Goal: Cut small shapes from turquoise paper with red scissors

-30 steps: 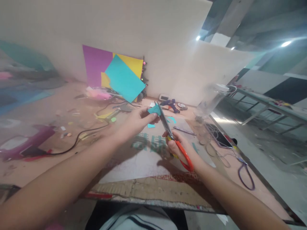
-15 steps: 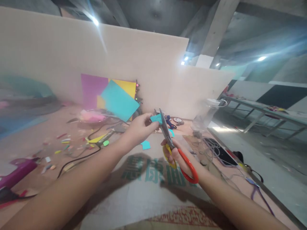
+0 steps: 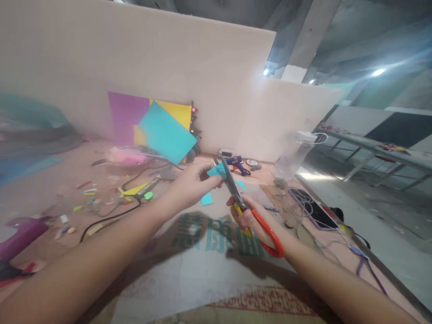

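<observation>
One broad printed sheet (image 3: 189, 279) with green lettering, spread beneath both forearms. Beyond it and to its left, a turquoise card (image 3: 168, 132), aslant over purple and yellow ones. Above the sheet's far part, the left hand (image 3: 197, 184), pinching a turquoise piece (image 3: 216, 170) between thumb and fingers. Above the sheet's right half, the right hand (image 3: 252, 218), wrapped around the orange-and-yellow handles of the scissors (image 3: 239, 198).

Could nick the left fingertips, judging by their closeness to the blades, from one slip of either hand. Could also fold or veer off line, through bending of so small a piece, with nothing rigid visible beneath it. Scissors with long axis slanting across above the sheet: tips toward its far side and somewhat left, handle loops toward its near right; blades slightly parted. Turquoise piece right at the blades, between or merely against them, hard to tell. Smallest, a turquoise scrap (image 3: 207, 199) flat on the sheet's far part.
</observation>
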### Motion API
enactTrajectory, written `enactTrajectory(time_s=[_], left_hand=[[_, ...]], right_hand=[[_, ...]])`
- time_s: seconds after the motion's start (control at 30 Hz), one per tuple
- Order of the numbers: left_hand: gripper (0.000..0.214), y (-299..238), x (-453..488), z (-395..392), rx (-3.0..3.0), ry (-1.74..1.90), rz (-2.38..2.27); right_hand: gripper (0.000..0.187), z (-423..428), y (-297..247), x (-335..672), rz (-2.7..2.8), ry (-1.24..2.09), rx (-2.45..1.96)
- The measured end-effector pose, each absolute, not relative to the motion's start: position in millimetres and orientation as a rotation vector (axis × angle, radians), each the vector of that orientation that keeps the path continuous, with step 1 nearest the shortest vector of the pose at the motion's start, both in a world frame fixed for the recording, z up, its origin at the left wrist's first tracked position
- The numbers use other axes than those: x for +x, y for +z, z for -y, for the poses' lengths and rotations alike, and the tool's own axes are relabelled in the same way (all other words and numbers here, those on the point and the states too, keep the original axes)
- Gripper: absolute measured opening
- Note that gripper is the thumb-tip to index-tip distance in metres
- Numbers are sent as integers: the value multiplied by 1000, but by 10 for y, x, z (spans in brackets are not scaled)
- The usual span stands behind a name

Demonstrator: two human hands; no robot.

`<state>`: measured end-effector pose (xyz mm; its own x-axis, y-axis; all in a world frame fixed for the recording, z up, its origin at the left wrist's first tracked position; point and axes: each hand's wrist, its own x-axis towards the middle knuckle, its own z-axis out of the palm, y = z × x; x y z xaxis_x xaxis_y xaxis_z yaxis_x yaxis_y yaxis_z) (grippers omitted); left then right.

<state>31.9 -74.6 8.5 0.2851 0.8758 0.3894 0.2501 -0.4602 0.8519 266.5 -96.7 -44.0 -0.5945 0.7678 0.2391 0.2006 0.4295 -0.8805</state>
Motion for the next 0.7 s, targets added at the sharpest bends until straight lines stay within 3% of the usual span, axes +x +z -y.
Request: enactTrajectory(time_s=[0.7], left_hand=[[15, 44, 199, 607, 2037, 1045, -965]], right_hand=[[61, 995, -501, 2661, 1964, 1269, -859]])
